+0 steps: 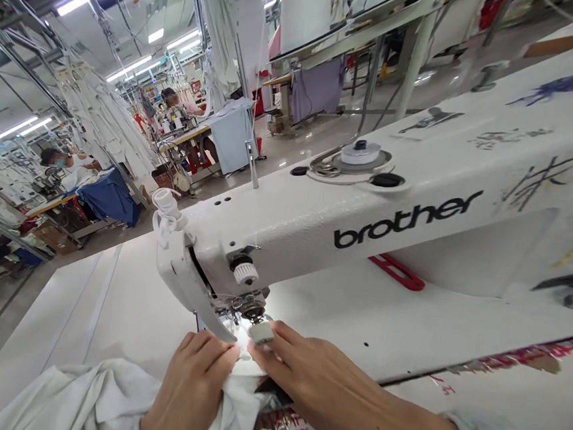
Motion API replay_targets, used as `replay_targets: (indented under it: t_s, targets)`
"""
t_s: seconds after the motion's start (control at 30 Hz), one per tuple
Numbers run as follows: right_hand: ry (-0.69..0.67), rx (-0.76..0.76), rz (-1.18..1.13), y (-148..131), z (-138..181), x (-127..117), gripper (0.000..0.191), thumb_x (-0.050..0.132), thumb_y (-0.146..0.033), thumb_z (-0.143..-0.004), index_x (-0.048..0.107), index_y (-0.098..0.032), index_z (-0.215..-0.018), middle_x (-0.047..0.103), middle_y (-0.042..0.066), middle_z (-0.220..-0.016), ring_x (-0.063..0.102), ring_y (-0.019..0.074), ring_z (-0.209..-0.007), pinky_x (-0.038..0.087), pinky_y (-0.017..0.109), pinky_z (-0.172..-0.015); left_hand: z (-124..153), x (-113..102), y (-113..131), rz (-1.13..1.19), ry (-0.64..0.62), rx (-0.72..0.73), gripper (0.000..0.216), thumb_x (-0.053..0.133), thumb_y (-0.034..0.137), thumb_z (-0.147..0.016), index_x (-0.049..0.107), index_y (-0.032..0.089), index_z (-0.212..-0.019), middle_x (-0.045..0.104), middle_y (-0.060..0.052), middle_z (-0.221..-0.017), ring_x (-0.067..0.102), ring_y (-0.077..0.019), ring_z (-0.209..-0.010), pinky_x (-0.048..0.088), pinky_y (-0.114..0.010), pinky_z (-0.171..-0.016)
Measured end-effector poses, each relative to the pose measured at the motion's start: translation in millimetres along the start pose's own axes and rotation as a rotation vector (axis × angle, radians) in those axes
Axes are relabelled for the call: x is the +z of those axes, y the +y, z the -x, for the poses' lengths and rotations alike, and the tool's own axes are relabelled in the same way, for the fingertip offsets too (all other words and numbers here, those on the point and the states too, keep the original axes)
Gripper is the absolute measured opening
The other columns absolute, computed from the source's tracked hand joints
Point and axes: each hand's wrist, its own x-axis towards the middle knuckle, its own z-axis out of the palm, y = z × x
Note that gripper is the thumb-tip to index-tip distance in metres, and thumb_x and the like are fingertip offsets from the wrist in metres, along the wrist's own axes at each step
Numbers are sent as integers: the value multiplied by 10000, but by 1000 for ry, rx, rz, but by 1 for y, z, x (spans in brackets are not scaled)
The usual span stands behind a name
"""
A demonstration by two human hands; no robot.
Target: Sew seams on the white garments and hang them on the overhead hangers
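White cloth lies bunched over the front left of the sewing machine table and runs under the needle area. My left hand presses its closed fingers on this cloth, just left of the presser foot. From the right, my right hand reaches in, thumb and forefinger closed around a small whitish block beside the needle. The thumb tip is at the cloth. Above both hands is the head of the white sewing machine, with a lit needle area. My fingers partly hide the needle and presser foot.
A bobbin winder sits on top of the machine arm. Behind the arm lies a red slotted piece. The white table stretches left. Two people work at other machines farther back, near blue cloth and hanging white garments.
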Motion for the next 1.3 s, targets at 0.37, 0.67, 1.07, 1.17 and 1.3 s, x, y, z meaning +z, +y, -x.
replay_targets:
  t_s: [0.37,0.67,1.07,1.17,1.3]
  targets:
    - [18,-20,21,2,-2,1,460,348,84,-665,508,-139,-1034,602,59,-893,546,199,-799,377,273,-471,-1,2,-4,1,13,-29,350,337,54,-890,604,192,-1069,678,-66,-957,608,-194,-829,515,-336,-703]
    - [77,4,19,10,-10,10,362,416,38,-582,511,-161,-869,618,66,-882,599,202,-808,334,239,-424,-5,4,-13,69,-41,-96,299,378,27,-852,623,186,-918,667,-50,-924,577,-217,-876,491,-368,-741]
    - [39,23,-9,11,-13,11,265,467,12,-581,502,-180,-759,620,78,-852,597,240,-944,504,281,-566,-9,7,-14,63,32,-119,319,384,-32,-819,591,195,-904,666,-28,-930,581,-202,-864,480,-342,-731]
    - [29,28,-12,12,-13,12,285,475,16,-554,503,-185,-755,607,60,-808,604,249,-916,481,277,-499,-8,9,-15,42,14,-131,297,379,-43,-806,566,186,-822,657,-36,-906,577,-205,-867,493,-332,-710]
    - [14,41,-12,11,-15,9,284,485,18,-558,503,-187,-753,599,50,-788,610,243,-843,426,264,-426,-8,9,-16,21,23,-112,303,372,-73,-768,537,181,-761,655,-38,-893,577,-205,-874,517,-342,-752]
